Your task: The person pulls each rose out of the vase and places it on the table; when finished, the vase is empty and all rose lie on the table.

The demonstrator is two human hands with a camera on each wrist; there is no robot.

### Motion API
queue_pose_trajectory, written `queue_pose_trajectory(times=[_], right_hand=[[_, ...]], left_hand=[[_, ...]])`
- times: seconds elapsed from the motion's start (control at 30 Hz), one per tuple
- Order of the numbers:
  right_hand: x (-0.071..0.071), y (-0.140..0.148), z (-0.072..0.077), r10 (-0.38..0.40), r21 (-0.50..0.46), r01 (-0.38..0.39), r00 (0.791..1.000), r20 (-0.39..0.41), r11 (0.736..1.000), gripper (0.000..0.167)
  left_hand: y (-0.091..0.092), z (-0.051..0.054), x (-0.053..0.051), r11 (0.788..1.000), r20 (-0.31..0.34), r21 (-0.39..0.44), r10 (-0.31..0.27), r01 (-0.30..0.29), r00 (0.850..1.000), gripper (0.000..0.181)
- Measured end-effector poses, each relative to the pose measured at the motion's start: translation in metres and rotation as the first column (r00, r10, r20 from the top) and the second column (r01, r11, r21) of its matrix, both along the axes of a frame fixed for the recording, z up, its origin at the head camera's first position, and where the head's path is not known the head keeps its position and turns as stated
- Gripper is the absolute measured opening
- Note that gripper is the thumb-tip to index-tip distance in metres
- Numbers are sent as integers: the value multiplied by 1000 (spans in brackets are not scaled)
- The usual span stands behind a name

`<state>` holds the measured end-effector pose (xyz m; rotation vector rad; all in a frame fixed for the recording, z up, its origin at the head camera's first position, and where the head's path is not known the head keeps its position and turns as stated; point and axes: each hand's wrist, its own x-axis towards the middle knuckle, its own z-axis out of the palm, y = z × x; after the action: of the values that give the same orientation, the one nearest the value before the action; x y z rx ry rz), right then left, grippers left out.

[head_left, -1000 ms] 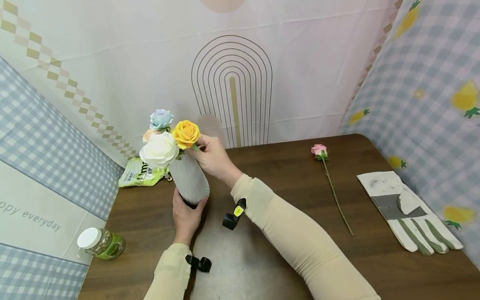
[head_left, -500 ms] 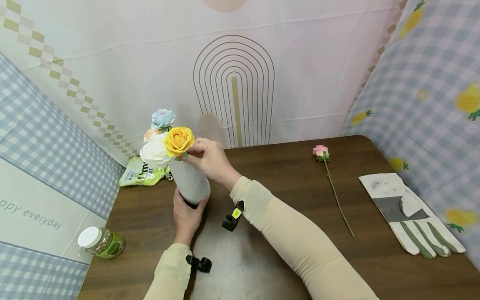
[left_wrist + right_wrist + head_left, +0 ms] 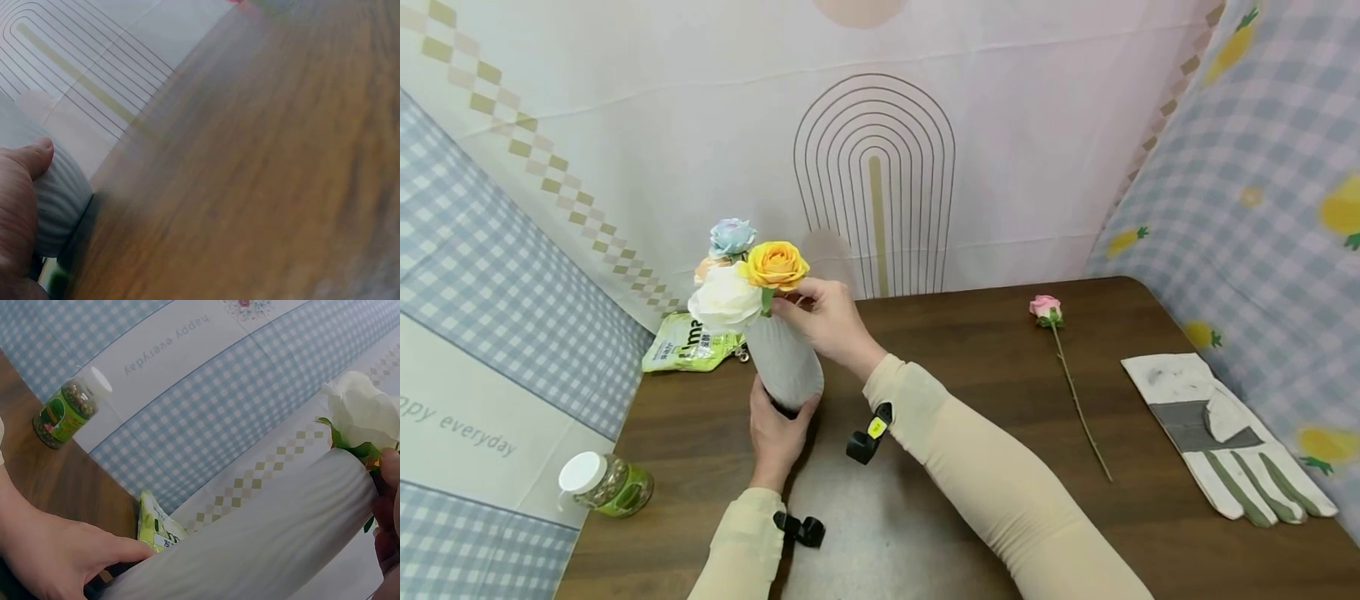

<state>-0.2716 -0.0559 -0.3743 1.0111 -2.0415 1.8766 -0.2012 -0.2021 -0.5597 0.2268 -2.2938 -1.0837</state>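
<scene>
My left hand [image 3: 777,433] grips the lower part of a white ribbed vase [image 3: 786,358], its thumb [image 3: 40,156] lying along the side in the left wrist view. At the vase mouth, my right hand [image 3: 833,325] pinches the yellow rose [image 3: 777,265] just below its bloom. A white rose [image 3: 725,298], a blue rose [image 3: 732,237] and a partly covered peach flower [image 3: 709,268] crowd the same mouth. The right wrist view shows the white rose [image 3: 362,415] against the rim. The stems inside the vase are hidden.
A pink rose [image 3: 1046,308] with a long stem lies on the table's right side. Beyond it is a white, grey and green glove [image 3: 1225,433]. A white-lidded jar [image 3: 606,485] lies or stands at the left edge; a green packet [image 3: 685,343] lies behind the vase.
The yellow rose dipped left over the white rose, then rose back up and right in my right hand. My left hand keeps its hold on the vase. The head view has shifted slightly.
</scene>
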Motion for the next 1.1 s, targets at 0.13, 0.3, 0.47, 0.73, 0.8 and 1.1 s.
queue_pose_trajectory(times=[0.13,0.3,0.47,0.73,0.8,1.1], right_hand=[[1,-1,0,-6,-17,6,1000,10,1000,18],[1,-2,0,-17,-19,16,1000,-14,1000,18],[1,1,-3,-52,-54,50,998,-28,997,9],[-1,5,-3,-69,-68,63,994,-88,996,8],[-2,4,-2,-76,-60,70,991,-111,996,9],[-1,-2,0,-128,-81,117,982,-136,990,11]], left_hand=[[2,1,1,1000,-18,-1,-10,10,1000,95],[3,2,2,1000,-22,3,-11,11,1000,95],[3,0,1,1000,-14,-5,-13,13,1000,96],[1,0,1,1000,-31,-9,-22,22,999,95],[1,0,1,1000,-28,-7,-23,23,999,94],[2,2,2,1000,-21,-8,-18,18,1000,94]])
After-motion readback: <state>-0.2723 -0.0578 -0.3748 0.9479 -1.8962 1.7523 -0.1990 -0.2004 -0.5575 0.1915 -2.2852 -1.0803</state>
